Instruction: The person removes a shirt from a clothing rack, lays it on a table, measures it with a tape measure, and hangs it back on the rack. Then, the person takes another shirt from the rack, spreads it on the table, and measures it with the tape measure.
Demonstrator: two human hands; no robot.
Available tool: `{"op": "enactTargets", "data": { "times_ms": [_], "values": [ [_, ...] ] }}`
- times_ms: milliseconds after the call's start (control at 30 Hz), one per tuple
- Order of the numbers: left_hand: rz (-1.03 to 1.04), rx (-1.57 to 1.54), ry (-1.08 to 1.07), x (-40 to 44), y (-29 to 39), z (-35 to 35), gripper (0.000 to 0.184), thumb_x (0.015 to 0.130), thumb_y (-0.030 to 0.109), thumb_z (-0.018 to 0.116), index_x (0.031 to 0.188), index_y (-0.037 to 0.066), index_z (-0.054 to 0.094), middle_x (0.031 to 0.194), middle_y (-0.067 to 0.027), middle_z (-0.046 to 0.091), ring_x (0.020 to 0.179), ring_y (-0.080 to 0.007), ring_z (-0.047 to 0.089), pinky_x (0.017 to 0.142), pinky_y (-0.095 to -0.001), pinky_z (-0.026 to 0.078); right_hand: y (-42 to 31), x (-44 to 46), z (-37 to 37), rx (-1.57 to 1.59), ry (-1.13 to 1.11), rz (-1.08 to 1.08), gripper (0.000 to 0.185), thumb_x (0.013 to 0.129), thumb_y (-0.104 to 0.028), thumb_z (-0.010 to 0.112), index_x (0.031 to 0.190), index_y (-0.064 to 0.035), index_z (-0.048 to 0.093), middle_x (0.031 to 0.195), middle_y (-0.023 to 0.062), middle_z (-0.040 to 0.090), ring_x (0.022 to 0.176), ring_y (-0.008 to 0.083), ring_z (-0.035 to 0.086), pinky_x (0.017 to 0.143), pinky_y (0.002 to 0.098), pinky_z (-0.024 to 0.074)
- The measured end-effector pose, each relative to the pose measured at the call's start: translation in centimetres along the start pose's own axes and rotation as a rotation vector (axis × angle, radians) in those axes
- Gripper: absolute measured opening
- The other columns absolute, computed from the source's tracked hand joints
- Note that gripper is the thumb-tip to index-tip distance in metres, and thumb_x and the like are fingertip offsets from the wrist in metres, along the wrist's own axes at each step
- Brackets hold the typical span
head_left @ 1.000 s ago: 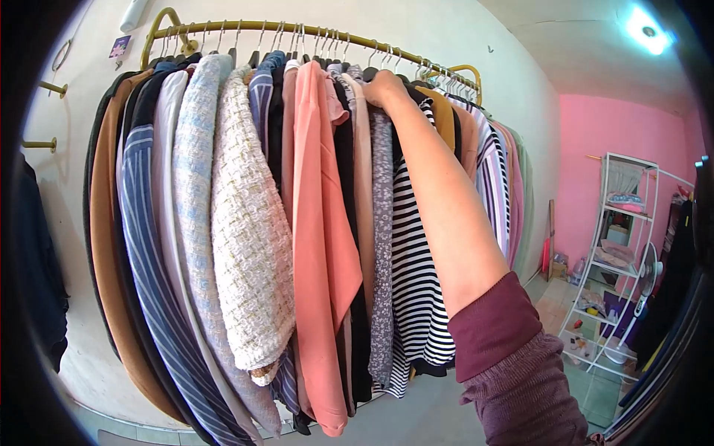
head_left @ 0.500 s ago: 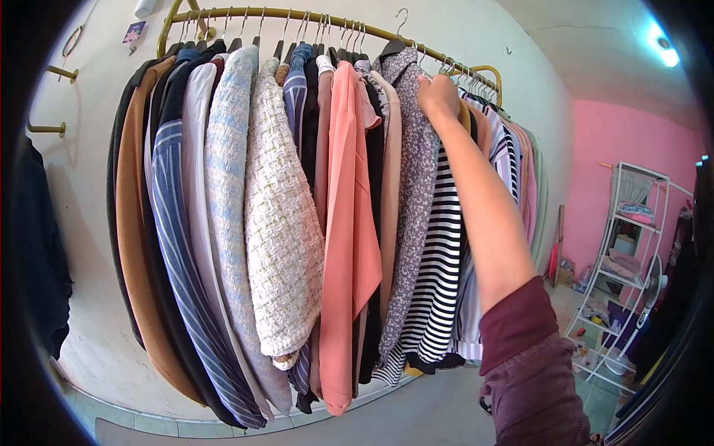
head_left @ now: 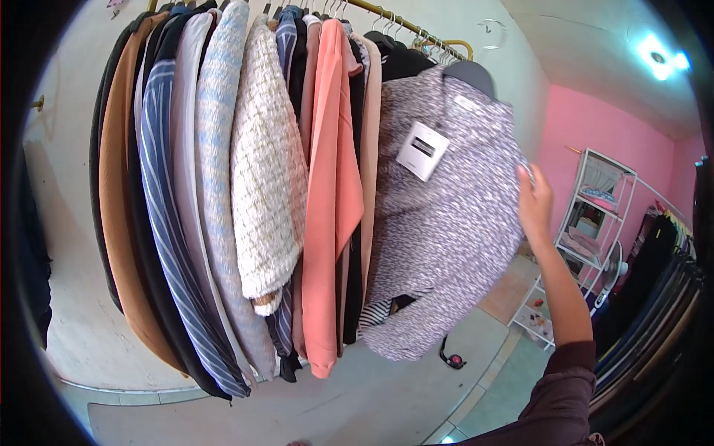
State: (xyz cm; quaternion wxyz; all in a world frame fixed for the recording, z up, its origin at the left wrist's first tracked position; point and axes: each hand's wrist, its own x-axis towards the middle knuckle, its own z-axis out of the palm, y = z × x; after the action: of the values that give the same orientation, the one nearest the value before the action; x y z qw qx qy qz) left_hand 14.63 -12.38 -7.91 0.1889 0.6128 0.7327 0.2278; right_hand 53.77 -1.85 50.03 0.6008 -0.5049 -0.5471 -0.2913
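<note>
Pinching the speckled shirt (head_left: 465,215) by its edge, we keep our right hand (head_left: 536,202), fingers narrowed, right of frame centre; a white tag (head_left: 422,152) hangs from the shirt.

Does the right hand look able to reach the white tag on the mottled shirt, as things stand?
Probably yes: nothing covers the white tag. The right hand holds the edge of the mottled shirt, though, so it would likely need to let go first.
</note>
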Motion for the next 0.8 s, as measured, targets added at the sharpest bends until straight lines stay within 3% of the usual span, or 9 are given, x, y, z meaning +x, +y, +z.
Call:
{"op": "enactTargets", "data": {
  "times_ms": [133, 233, 300, 367, 467, 800],
  "values": [
    [0.007, 0.026, 0.107, 3.3, -0.6, 3.1, 0.016, 0.070, 0.022, 0.056, 0.069, 0.007, 0.061, 0.072, -0.0124, 0.061, 0.070, -0.0279, 0.059, 0.065, -0.0383, 0.045, 2.9, -5.8, -8.4, -0.265, 0.129, -0.062, 0.024, 0.088, -0.016, 0.049, 0.102, 0.0018, 0.054, 0.085, 0.0131, 0.058, 0.077, 0.0166, 0.055, 0.070, 0.0282, 0.0418],
    [0.069, 0.083, 0.242, 2.6, 0.5, 2.9, 0.019, 0.073, 0.020, 0.053, 0.059, 0.008, 0.059, 0.063, -0.0091, 0.058, 0.063, -0.0279, 0.056, 0.059, -0.0398, 0.042, 4.3, -10.4, -16.3, -0.621, 0.234, -0.130, 0.020, 0.087, -0.012, 0.047, 0.102, 0.0012, 0.052, 0.092, 0.0159, 0.057, 0.084, 0.0275, 0.055, 0.074, 0.0303, 0.0414],
    [0.091, 0.133, 0.092, 2.4, 1.7, 0.9, 0.022, 0.077, 0.020, 0.049, 0.071, 0.003, 0.062, 0.074, -0.0127, 0.060, 0.065, -0.0282, 0.058, 0.060, -0.0374, 0.045, 5.3, -13.1, -21.6, -0.790, 0.245, -0.129, 0.023, 0.089, -0.014, 0.043, 0.104, 0.0014, 0.051, 0.095, 0.0175, 0.056, 0.087, 0.0314, 0.054, 0.077, 0.0317, 0.0410],
    [0.054, 0.106, 0.190, 2.3, 1.9, 1.5, 0.020, 0.075, 0.022, 0.053, 0.063, 0.008, 0.060, 0.067, -0.0097, 0.059, 0.066, -0.0271, 0.057, 0.061, -0.0387, 0.043, 4.4, -15.6, -26.2, -0.958, 0.243, -0.094, 0.027, 0.092, -0.017, 0.037, 0.107, 0.0019, 0.049, 0.097, 0.0188, 0.055, 0.090, 0.0336, 0.053, 0.079, 0.0330, 0.0403],
    [0.049, 0.099, 0.158, 1.7, 2.3, 1.3, 0.021, 0.076, 0.023, 0.052, 0.063, 0.007, 0.060, 0.067, -0.0098, 0.059, 0.064, -0.0275, 0.057, 0.061, -0.0392, 0.043, 5.1, -19.6, -35.3, -1.209, 0.249, -0.102, 0.030, 0.093, -0.020, 0.033, 0.107, 0.0017, 0.048, 0.101, 0.0203, 0.053, 0.095, 0.0368, 0.050, 0.081, 0.0355, 0.0392],
    [0.037, 0.113, 0.184, -2.7, 3.1, -1.1, 0.025, 0.078, 0.023, 0.050, 0.062, 0.006, 0.060, 0.067, -0.0100, 0.059, 0.065, -0.0269, 0.058, 0.059, -0.0388, 0.044, 4.5, -28.5, -60.6, -1.442, 0.419, -0.006, 0.039, 0.095, -0.027, 0.026, 0.105, 0.0038, 0.047, 0.100, 0.0225, 0.051, 0.095, 0.0376, 0.049, 0.080, 0.0409, 0.0384]
  ]
}}
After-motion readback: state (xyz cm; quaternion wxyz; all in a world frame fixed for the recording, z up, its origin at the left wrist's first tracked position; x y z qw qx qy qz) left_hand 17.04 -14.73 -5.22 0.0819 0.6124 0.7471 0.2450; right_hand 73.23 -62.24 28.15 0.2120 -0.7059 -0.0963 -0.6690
